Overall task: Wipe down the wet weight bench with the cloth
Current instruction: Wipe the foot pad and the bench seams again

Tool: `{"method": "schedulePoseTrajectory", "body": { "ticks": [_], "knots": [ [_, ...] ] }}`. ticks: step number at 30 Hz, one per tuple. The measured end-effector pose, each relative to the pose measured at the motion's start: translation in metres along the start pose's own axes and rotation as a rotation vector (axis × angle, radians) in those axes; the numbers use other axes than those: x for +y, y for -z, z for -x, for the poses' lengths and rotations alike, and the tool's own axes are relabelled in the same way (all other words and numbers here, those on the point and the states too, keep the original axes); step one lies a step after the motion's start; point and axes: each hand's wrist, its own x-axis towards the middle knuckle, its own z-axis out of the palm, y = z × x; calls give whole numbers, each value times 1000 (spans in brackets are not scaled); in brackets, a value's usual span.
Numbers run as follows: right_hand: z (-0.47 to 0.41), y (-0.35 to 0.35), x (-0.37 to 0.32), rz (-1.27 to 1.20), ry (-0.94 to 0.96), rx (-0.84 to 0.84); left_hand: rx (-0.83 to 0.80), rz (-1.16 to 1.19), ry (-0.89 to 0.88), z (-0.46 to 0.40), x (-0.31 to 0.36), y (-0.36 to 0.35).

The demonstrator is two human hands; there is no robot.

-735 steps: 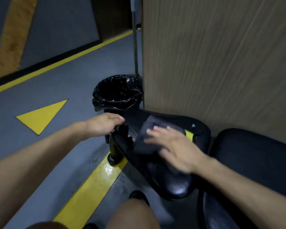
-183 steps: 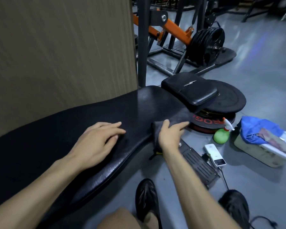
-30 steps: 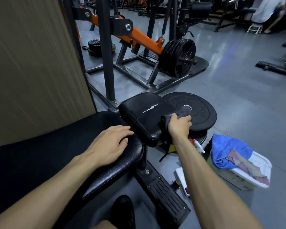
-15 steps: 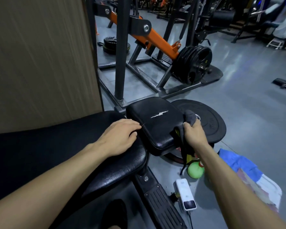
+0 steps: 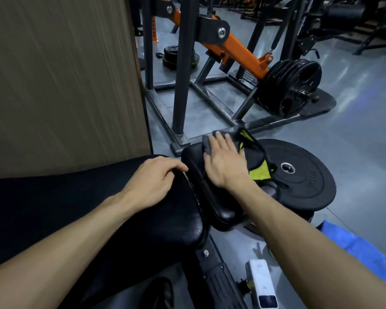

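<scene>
Black padded weight bench [image 5: 112, 210] — long pad beside a smaller seat pad [image 5: 195, 166]. Left hand [image 5: 153, 181] rests flat on the long pad's end; right hand [image 5: 224, 162] presses a grey cloth [image 5: 207, 142] onto the seat pad — yellow-black straps [image 5: 257, 166] lie alongside.

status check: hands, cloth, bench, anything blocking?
Right hand flat, pressing cloth onto small end pad. Left hand braced open on main bench pad. Weight plate beside pad; wipe path clear.

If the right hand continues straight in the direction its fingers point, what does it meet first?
Probably the far edge of the small pad, then the steel base frame on the floor; the right hand presses the cloth flat. Depth unclear.
</scene>
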Motion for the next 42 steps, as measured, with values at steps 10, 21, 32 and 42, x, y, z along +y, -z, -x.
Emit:
{"method": "schedulePoseTrajectory", "body": {
  "ticks": [10, 21, 32, 42],
  "knots": [
    [58, 5, -14, -5, 406, -107, 56, 1, 91, -4, -9, 4],
    [71, 22, 53, -35, 176, -47, -79, -115, -83, -1, -2, -12],
    [43, 27, 123, -583, -124, -10, -74, -97, -104, -8, -3, -28],
    [88, 17, 132, -933, -176, 42, -57, -132, -116, -4, 1, -31]
  ]
}}
